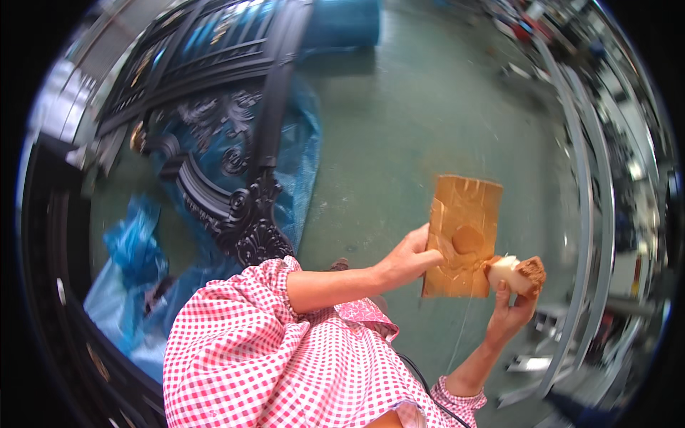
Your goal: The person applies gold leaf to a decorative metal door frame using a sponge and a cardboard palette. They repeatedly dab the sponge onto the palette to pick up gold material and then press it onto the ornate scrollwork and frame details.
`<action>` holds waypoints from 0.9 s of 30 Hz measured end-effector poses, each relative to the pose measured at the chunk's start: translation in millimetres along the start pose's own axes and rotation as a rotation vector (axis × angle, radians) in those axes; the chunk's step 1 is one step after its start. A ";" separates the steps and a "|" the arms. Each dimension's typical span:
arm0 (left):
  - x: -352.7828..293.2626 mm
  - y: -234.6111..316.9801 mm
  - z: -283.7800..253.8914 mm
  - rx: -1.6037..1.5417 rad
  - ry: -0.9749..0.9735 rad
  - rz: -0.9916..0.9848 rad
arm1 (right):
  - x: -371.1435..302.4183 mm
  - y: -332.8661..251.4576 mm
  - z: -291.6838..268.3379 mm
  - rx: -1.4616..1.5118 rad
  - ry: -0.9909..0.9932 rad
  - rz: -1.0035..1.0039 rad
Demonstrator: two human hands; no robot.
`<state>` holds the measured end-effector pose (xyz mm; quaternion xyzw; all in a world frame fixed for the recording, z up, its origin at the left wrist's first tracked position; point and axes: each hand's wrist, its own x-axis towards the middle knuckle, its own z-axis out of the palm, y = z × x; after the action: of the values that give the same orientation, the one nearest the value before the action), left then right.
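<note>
Golden-brown creased sheet (464,212) with one round patch (469,241)

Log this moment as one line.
left hand: holds brown sheet | right hand: holds white-brown piece beside sheet | rest: black gate over blue plastic, green floor

A workshop or factory floor, by the look of what stood around.
A large black ornamental gate (267,132), with bars and scrollwork, filled the upper left, with blue plastic sheeting (308,135) under and beside it and more crumpled blue plastic (135,235) at the left. A smooth green floor (371,135) stretched up the middle. Long metal rails (586,171) curved down the right side of the frame, where blurred clutter (628,93) crowded the edge.
</note>
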<state>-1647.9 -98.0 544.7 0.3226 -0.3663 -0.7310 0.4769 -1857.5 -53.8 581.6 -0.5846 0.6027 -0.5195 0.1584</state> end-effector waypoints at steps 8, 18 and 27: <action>37.5 0.6 -18.6 -0.109 0.344 0.169 | 108.4 33.0 70.3 -0.006 -0.487 -0.107; 58.4 5.0 -38.0 -0.209 0.709 0.157 | 188.2 35.7 154.1 0.239 -0.979 -0.034; 73.4 37.7 -88.1 -0.274 0.880 0.268 | 233.4 8.3 250.1 0.504 -0.990 -0.020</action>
<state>-1582.9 -197.0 521.3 0.4853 -0.0681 -0.4987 0.7149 -1724.5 -368.8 569.6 -0.7088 0.3077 -0.3122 0.5527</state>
